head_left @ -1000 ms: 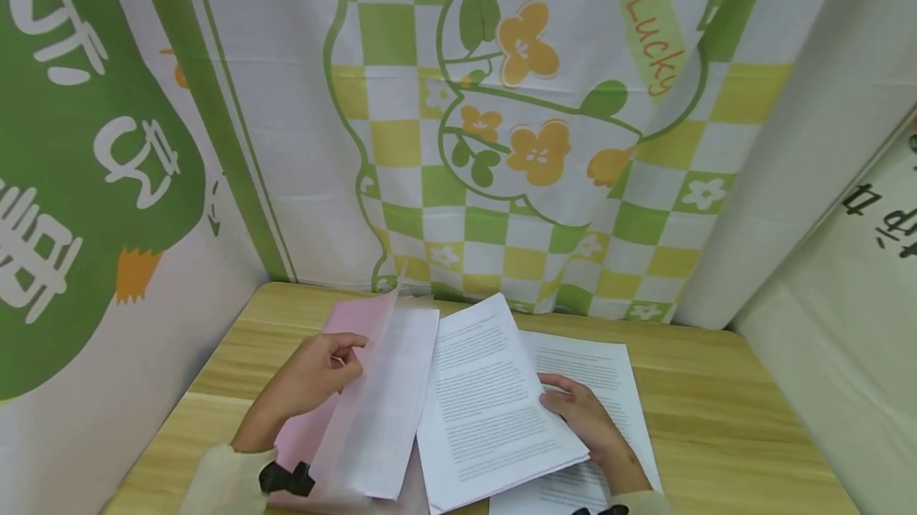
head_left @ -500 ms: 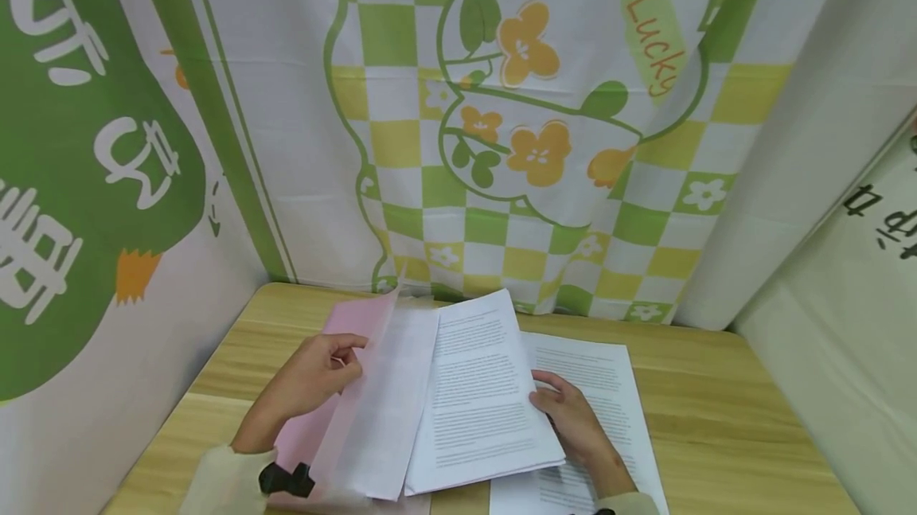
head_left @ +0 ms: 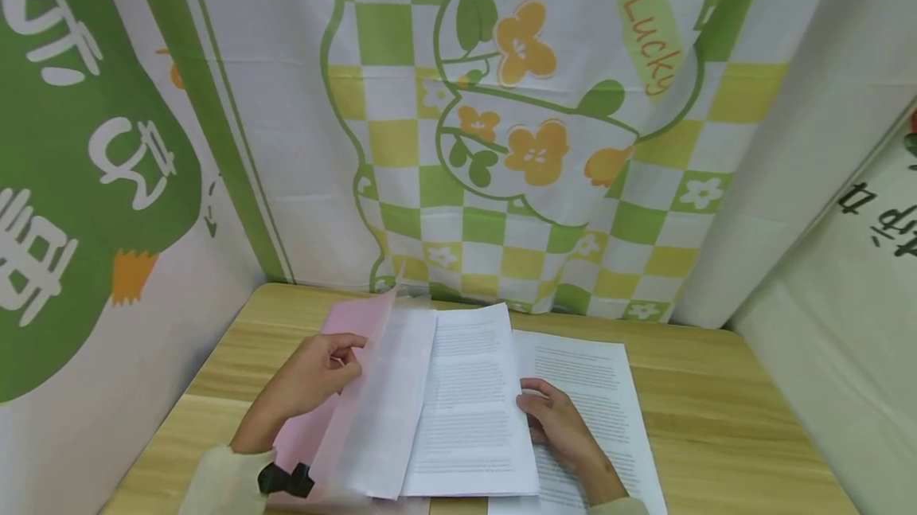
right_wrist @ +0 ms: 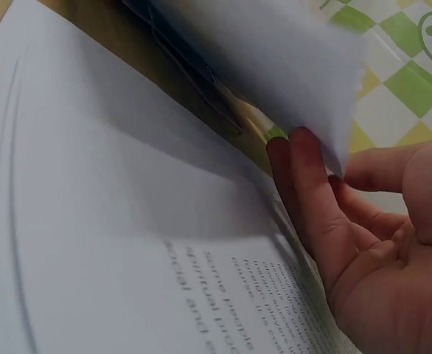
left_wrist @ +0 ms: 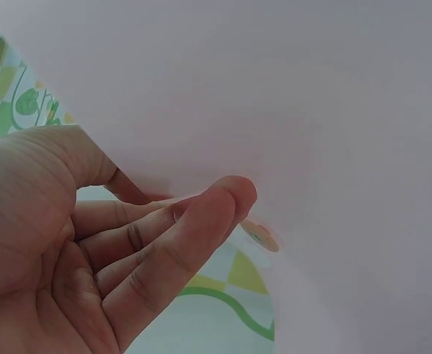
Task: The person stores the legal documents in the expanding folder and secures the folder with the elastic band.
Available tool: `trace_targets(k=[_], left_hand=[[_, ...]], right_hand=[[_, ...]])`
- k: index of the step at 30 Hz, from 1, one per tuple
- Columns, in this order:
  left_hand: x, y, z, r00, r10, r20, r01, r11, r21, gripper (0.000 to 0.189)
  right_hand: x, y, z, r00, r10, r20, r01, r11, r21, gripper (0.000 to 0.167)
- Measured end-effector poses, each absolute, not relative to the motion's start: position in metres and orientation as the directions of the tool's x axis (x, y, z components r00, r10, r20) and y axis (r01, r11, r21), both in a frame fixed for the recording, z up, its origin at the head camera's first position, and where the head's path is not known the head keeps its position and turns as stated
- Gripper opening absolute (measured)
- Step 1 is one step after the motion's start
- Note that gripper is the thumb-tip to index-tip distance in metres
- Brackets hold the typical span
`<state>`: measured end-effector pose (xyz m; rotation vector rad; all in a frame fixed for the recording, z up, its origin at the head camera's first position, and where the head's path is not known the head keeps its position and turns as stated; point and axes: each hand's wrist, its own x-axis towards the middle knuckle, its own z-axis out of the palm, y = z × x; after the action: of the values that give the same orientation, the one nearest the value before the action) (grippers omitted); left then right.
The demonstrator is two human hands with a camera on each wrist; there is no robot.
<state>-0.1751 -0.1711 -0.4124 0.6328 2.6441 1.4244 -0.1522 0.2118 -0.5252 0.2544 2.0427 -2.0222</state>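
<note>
My left hand [head_left: 315,376] pinches the raised translucent cover of a pink file folder [head_left: 358,316] at the left of the table. In the left wrist view the cover [left_wrist: 334,133] fills most of the picture, its edge between thumb and fingers. White sheets [head_left: 394,396] lie under the cover. My right hand [head_left: 562,427] pinches the right edge of a thin stack of printed sheets [head_left: 469,411], whose left side sits at the folder's sheets. In the right wrist view the stack's edge [right_wrist: 304,81] is between thumb and fingers. Another printed sheet [head_left: 609,388] lies beneath that hand.
The wooden table [head_left: 716,403] ends at the back against a green and white checked curtain [head_left: 501,220]. Fabric panels stand at the left [head_left: 143,300] and right [head_left: 824,300]. A black wrist strap [head_left: 286,480] is at the left sleeve.
My right hand has moved left with the printed stack, which has turned from slanted to nearly straight and now lies closer to the folder. My left hand has stayed put on the cover.
</note>
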Motion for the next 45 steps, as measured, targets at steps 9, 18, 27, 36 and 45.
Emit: trace_targets(k=[9, 18, 27, 36, 45], left_hand=[[-0.175, -0.171, -0.413, -0.912, 0.389, 0.129, 0.324, 0.490, 0.809, 0.041], [-0.176, -0.170, -0.414, -0.909, 0.396, 0.131, 0.329, 0.487, 0.809, 0.040], [-0.176, -0.168, -0.413, -0.904, 0.407, 0.129, 0.333, 0.481, 0.811, 0.040], [-0.175, -0.168, -0.414, -0.905, 0.407, 0.123, 0.323, 0.470, 0.821, 0.042], [-0.175, -0.166, -0.414, -0.906, 0.404, 0.126, 0.325, 0.474, 0.818, 0.042]], right_hand=[[-0.153, 0.215, -0.523, -0.947, -0.117, -0.299, 0.294, 0.055, -0.954, 0.044], [-0.150, 0.213, -0.524, -0.951, -0.138, -0.277, 0.272, 0.052, -0.961, 0.045], [-0.147, 0.199, -0.531, -0.950, -0.170, -0.261, 0.260, 0.027, -0.965, 0.045], [-0.147, 0.182, -0.529, -0.954, -0.169, -0.247, 0.248, 0.012, -0.969, 0.043], [-0.149, 0.170, -0.530, -0.951, -0.192, -0.240, 0.247, -0.011, -0.969, 0.040]])
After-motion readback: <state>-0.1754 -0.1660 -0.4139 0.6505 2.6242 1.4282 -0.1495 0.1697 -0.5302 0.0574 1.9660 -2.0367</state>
